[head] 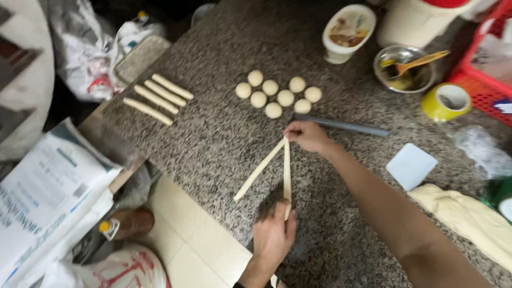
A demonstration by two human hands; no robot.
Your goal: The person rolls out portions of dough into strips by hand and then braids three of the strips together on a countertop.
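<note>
A long rope of pale dough (265,165) lies folded into a narrow V on the speckled granite counter (213,133). My right hand (308,136) pinches the fold at the top of the V. My left hand (273,234) grips the near end of the right strand (287,176); the other strand runs down-left and lies free. Several round dough balls (277,95) sit in a cluster just beyond my right hand. Several rolled dough sticks (157,97) lie side by side at the counter's far left.
A grey rod (346,126) lies behind my right hand. A white scraper (411,166), cream cloth (469,216), yellow tape roll (446,101), metal bowl with a brush (409,68), tub (348,31) and red crate (488,64) fill the right. Sacks and bags (48,197) stand on the floor at left.
</note>
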